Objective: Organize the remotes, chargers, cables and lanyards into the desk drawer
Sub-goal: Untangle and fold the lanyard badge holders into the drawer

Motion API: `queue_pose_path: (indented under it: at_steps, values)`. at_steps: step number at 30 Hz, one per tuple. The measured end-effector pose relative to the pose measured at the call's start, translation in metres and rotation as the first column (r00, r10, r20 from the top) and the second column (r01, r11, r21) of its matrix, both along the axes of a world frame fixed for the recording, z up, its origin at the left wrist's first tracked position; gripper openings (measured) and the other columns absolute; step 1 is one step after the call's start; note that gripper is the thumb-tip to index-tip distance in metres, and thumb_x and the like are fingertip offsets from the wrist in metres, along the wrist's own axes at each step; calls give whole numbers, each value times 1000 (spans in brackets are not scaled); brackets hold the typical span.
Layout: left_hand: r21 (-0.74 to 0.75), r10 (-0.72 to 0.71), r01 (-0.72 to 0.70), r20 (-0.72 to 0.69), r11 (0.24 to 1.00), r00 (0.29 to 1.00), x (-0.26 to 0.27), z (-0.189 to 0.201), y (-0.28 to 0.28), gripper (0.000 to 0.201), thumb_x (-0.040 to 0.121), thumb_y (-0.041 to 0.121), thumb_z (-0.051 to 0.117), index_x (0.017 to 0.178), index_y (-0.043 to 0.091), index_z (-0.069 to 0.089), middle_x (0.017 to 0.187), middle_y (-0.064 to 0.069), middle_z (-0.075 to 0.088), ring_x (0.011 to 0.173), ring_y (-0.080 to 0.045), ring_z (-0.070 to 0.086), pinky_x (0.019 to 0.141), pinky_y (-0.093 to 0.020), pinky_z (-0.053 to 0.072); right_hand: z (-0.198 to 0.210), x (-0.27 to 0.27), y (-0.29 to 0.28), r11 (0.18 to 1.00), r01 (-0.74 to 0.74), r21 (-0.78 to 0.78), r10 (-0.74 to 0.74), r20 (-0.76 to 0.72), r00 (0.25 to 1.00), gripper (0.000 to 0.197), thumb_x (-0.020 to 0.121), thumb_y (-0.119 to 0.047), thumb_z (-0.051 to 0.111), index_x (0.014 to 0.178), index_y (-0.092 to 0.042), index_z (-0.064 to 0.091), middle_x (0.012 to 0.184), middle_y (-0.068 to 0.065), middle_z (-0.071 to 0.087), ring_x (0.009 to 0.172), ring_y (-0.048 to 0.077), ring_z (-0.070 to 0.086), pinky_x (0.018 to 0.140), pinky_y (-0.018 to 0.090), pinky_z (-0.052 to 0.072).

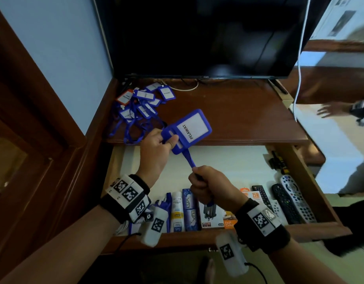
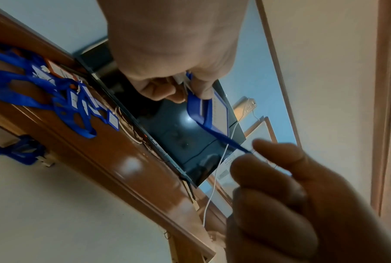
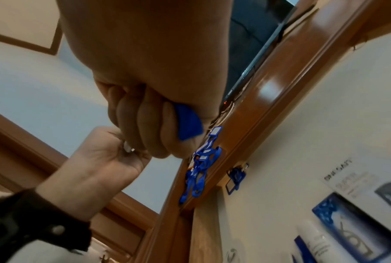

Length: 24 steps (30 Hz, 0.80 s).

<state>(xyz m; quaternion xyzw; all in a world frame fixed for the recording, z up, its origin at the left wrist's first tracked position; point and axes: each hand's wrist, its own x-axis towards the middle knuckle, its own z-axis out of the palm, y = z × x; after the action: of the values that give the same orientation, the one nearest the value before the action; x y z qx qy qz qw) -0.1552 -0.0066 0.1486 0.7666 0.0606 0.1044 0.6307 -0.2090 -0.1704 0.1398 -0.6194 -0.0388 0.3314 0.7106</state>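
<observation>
My left hand (image 1: 159, 141) pinches the top of a blue badge holder (image 1: 190, 129) labelled PELAWAT, held in the air above the open drawer (image 1: 228, 158). Its blue lanyard strap (image 1: 189, 159) runs down into my right hand (image 1: 205, 182), which is fisted round it (image 3: 189, 122). A pile of blue lanyards with badges (image 1: 140, 107) lies at the back left of the desk top (image 1: 228, 111). Along the drawer's front edge lie remotes (image 1: 291, 198), charger boxes (image 1: 215, 214) and one blue lanyard badge (image 1: 164, 201).
A dark television (image 1: 201, 35) stands at the back of the desk, with a white cable (image 1: 300, 64) hanging at its right. A wooden door frame (image 1: 33, 130) closes off the left. Another person's hand (image 1: 328, 110) shows at the far right.
</observation>
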Motion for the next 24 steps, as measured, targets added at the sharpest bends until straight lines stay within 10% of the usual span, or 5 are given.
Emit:
queue_pose_path:
  at_steps: [4, 9, 13, 16, 24]
  values:
    - [89, 26, -28, 14, 996, 1000, -4, -5, 0, 9, 89, 20, 65, 87, 12, 65, 89, -2, 66, 77, -3, 61, 67, -16, 49, 1, -5, 0, 996, -40, -79, 38, -20, 999, 39, 92, -18, 44, 58, -20, 25, 53, -1, 18, 46, 15, 11, 45, 26, 9]
    - [-251, 8, -39, -124, 967, 992, -9, 3, -1, 7, 90, 10, 63, 85, 13, 67, 87, -3, 69, 83, -18, 67, 80, -38, 57, 0, -10, -2, 984, 8, -177, -17, -45, 999, 43, 99, -23, 48, 57, -21, 36, 50, -3, 28, 41, 12, 22, 39, 20, 22]
    - [-241, -9, -20, -119, 970, 993, -11, 5, -1, 15, 89, 9, 64, 77, 18, 68, 85, -3, 71, 85, -23, 68, 84, -45, 57, -8, -7, 3, 848, 96, -522, 29, 226, 974, 21, 91, -29, 63, 77, -16, 53, 58, -3, 51, 48, 10, 47, 52, 24, 42]
    - [-182, -39, 20, -103, 983, 994, -14, 8, -6, 12, 89, 12, 65, 77, 14, 69, 84, -6, 72, 84, -25, 69, 82, -46, 57, -8, -1, 8, 881, 117, -457, 14, 274, 962, 21, 88, -25, 68, 101, -17, 54, 73, 1, 63, 63, 12, 62, 67, 28, 51]
    - [-187, 44, -60, -87, 981, 995, -8, 15, 0, 12, 88, 17, 67, 75, 17, 69, 85, -8, 72, 87, -31, 69, 83, -52, 56, -16, 3, 14, 867, 304, -395, -161, 354, 921, 20, 96, -11, 45, 80, -9, 56, 57, -5, 44, 48, 7, 39, 47, 21, 35]
